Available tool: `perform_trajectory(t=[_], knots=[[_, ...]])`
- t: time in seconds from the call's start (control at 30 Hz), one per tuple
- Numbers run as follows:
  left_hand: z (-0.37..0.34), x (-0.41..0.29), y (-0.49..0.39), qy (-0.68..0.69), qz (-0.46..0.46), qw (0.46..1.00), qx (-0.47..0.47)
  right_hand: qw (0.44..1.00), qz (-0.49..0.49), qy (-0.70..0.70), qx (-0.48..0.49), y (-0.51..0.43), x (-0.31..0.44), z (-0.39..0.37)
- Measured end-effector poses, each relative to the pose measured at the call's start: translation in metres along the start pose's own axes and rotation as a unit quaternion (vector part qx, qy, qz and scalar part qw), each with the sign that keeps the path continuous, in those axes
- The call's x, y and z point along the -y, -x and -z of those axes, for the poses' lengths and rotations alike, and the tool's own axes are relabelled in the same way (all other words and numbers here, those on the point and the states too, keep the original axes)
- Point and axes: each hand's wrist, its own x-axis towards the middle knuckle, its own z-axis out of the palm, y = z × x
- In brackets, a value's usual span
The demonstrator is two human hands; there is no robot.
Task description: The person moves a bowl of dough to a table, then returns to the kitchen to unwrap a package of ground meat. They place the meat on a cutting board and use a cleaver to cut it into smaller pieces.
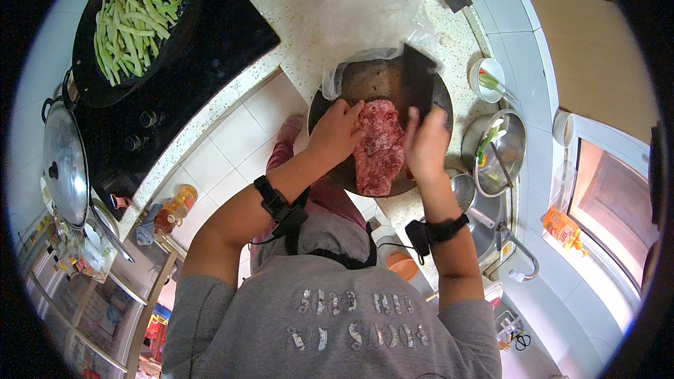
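Note:
A slab of red, marbled raw meat (pixel 378 147) lies on a round dark cutting board (pixel 371 81) in front of me. My left hand (pixel 337 131) has its fingers bent against the meat's left edge and steadies it. On the other side of the meat, my right hand (pixel 427 142) is blurred and closed around what seems to be the hidden handle of a cleaver. The dark, wide cleaver blade (pixel 418 79) extends beyond that hand over the board's far right part, also blurred. A clear plastic bag (pixel 363 10) overlaps the board's far edge.
Green beans (pixel 142 21) fill a dark wok (pixel 84 73) on the black stove (pixel 221 37) at left. A lidded pan (pixel 66 163) stands nearby. To the right are a white bowl (pixel 487 81), a steel bowl (pixel 513 168) and a sink faucet (pixel 521 252). An oil bottle (pixel 179 205) is at lower left.

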Motion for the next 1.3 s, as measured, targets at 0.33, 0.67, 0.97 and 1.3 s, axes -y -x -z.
perform_trajectory(t=[0.33,0.67,0.97,1.3], knots=[[-0.009,-0.008,0.010,0.109,0.147,0.980,0.072,0.999,0.005,-0.012,0.044,0.010,-0.018,-0.011],[-0.027,-0.002,0.007,0.049,0.140,0.986,0.073,0.970,-0.173,-0.145,0.089,0.089,-0.047,0.006],[-0.028,0.002,0.000,0.038,0.110,0.989,0.086,0.977,-0.167,-0.112,0.075,0.083,-0.038,-0.006],[-0.026,0.004,-0.004,0.066,0.107,0.988,0.090,0.969,-0.204,-0.131,0.037,0.081,-0.033,-0.009]])
